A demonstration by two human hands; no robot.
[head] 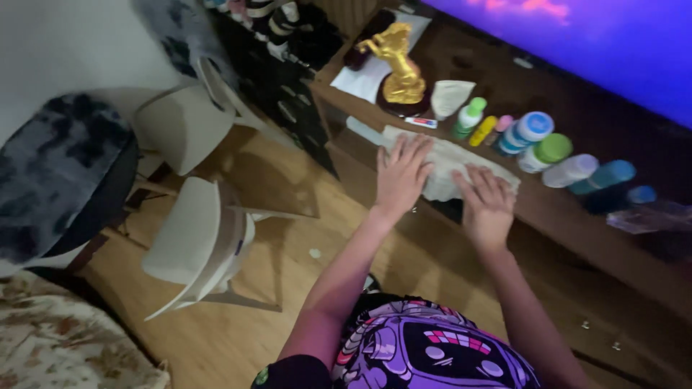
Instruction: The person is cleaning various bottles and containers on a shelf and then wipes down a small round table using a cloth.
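At your far left sits one round stool (61, 169) with a mottled grey, furry-looking seat. Next come two pale chairs (198, 241), smooth and moulded, one upright and one tipped on the wooden floor (288, 238). Further right, on the brown wooden shelf (577, 223), one glossy gold figurine (398, 68) stands on a dark round base, with a sheet of white paper (364, 75) beneath and behind it.

Your left hand (401, 173) lies flat on a white cloth (450, 162), fingers spread wide and gripping nothing. The cloth, soft and crumpled, is at the shelf's front edge, part of it hanging over. Your right hand (486, 202) presses flat on the same cloth just beside, fingers straight and close together, also holding nothing.

Behind the cloth runs a row of roughly eight plastic containers: one white bottle with a green cap (468, 117), one small yellow tube (481, 131), one pink-topped item, one white jar with blue bands (525, 132), one green-lidded jar (548, 151), then pale and blue bottles lying on their sides. A bright purple-blue screen (605, 43) glows above.
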